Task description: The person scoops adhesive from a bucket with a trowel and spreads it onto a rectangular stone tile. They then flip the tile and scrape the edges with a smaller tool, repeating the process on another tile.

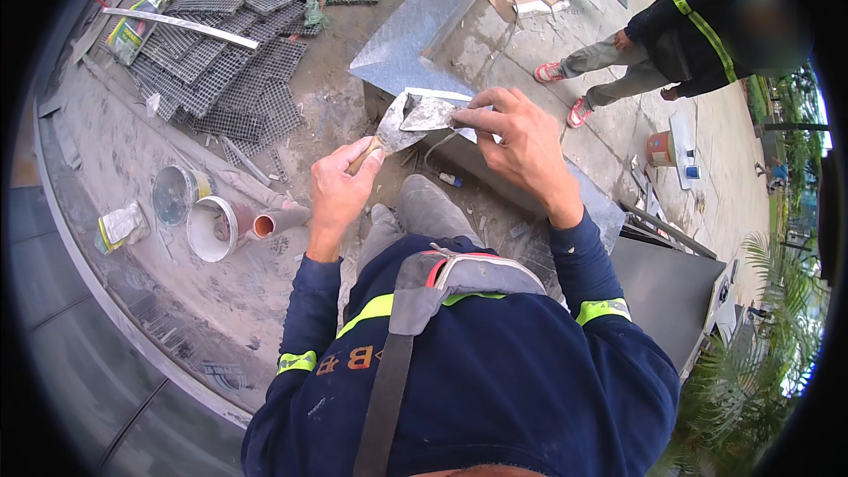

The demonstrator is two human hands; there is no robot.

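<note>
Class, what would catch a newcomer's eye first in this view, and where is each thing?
At centre, the left hand grips a trowel by its handle while the right hand touches a second blade against it. Left of them lie two tipped buckets; another person bends at upper right.

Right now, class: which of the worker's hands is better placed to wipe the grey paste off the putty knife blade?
Right. The left hand is shut on the putty knife handle, steadying it, while the right hand fingertips already pinch the second blade lying across it.
</note>
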